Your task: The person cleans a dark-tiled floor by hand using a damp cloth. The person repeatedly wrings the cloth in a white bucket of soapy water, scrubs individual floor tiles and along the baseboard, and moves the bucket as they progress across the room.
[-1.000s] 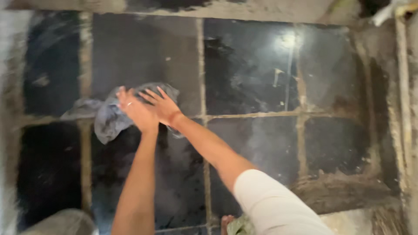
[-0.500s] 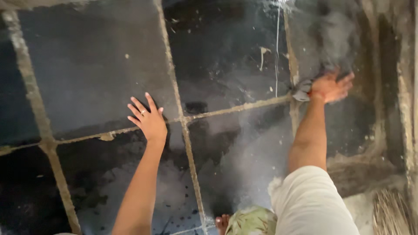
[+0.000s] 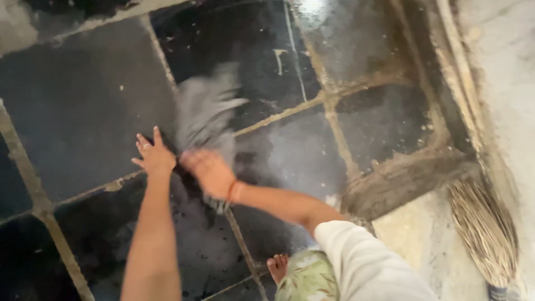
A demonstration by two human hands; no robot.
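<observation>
Dark stone floor (image 3: 83, 106) with pale joints; straw broom (image 3: 484, 228) lying right.

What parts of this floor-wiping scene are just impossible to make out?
Head view only:
- Grey cloth: smeared by motion, so its shape and folds are unclear.
- Right hand: blurred; its grip on the cloth cannot be confirmed.
- Left hand: flat on the dark tiled floor; its palm is hidden.
- Straw broom: its handle is cut off by the bottom edge.
- Bare foot: partly covered by clothing.
</observation>
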